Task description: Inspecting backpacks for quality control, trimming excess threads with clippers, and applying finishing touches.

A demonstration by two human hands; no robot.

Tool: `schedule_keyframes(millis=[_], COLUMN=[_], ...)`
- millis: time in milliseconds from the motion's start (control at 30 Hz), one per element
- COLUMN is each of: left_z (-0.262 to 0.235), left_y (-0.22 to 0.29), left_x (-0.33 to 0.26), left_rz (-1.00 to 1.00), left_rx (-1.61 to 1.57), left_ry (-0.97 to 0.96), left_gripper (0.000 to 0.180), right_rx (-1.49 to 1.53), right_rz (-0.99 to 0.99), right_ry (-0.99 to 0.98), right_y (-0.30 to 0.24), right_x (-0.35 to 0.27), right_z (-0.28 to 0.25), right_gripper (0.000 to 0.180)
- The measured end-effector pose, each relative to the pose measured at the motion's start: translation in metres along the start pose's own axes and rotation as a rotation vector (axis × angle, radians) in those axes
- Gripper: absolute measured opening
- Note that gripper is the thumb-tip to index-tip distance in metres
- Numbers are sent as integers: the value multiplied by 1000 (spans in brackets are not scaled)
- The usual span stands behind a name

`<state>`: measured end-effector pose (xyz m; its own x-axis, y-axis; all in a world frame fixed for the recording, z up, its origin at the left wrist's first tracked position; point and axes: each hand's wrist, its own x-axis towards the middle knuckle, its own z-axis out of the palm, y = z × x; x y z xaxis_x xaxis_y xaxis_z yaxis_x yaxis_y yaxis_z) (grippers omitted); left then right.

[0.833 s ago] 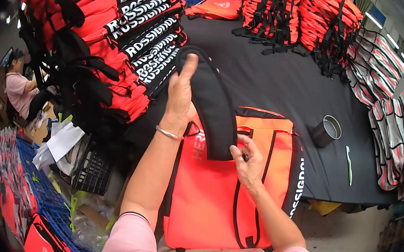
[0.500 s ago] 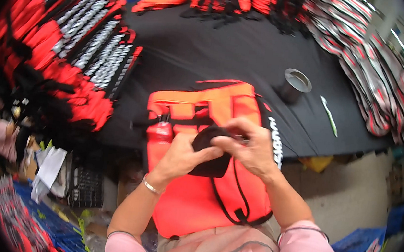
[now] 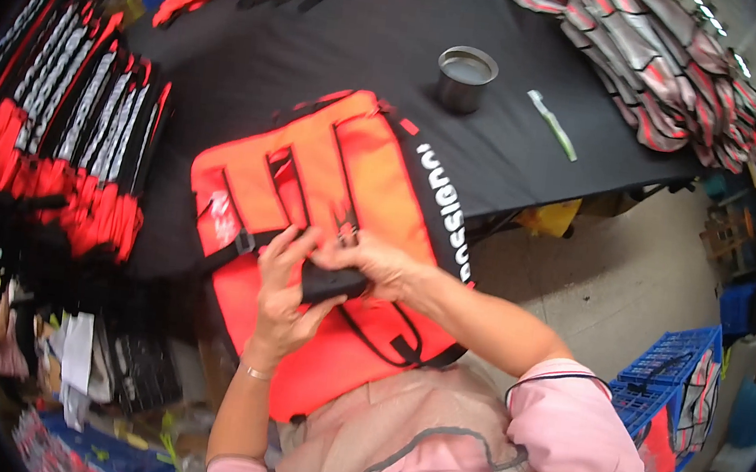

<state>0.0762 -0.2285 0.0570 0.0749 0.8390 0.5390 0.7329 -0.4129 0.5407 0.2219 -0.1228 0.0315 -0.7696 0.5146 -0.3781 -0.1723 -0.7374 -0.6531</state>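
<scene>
A bright orange-red backpack [image 3: 308,378] with black straps and a dark side panel bearing white lettering lies against my front, its far part on the table. Over its middle, both hands work on a black fabric piece [image 3: 332,285]; whether it is sewn to the backpack, I cannot tell. My left hand [image 3: 282,300] grips its left side, thumb below and fingers above. From the right, my right hand [image 3: 379,268] is closed on its upper right edge, the fingertips partly hidden. A black strap with a buckle [image 3: 245,240] runs out to the left of my left hand.
On the black-covered table [image 3: 343,39] stand a dark metal cup [image 3: 463,93] and a slim white-and-green tool [image 3: 552,127]. Stacked red-and-black bags [image 3: 85,127] line the left, grey-and-red pieces [image 3: 644,70] the far right. Blue crates [image 3: 663,372] stand at lower right. Another person [image 3: 0,339] is at far left.
My view has swung, so the table and backpack sit further left and tilted. My hands have shifted on the black piece; the left fingers now reach up over its edge.
</scene>
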Motion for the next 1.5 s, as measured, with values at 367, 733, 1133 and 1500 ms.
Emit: schedule_keyframes(millis=[367, 733, 1133, 1500], left_z=[30, 36, 31, 34], left_y=[-10, -11, -13, -14], left_x=[-25, -29, -29, -35], left_rz=[-254, -168, -126, -154], left_rx=[-255, -242, -239, -265], left_ry=[194, 167, 74, 79], left_gripper=[24, 28, 30, 30], right_rx=[-819, -1208, -1145, -1115], right_rz=[-453, -576, -321, -398], right_ry=[294, 302, 209, 217], right_y=[-19, -11, -23, -13], right_x=[-76, -73, -66, -67], right_z=[1, -1, -12, -14], right_gripper=[29, 21, 19, 17])
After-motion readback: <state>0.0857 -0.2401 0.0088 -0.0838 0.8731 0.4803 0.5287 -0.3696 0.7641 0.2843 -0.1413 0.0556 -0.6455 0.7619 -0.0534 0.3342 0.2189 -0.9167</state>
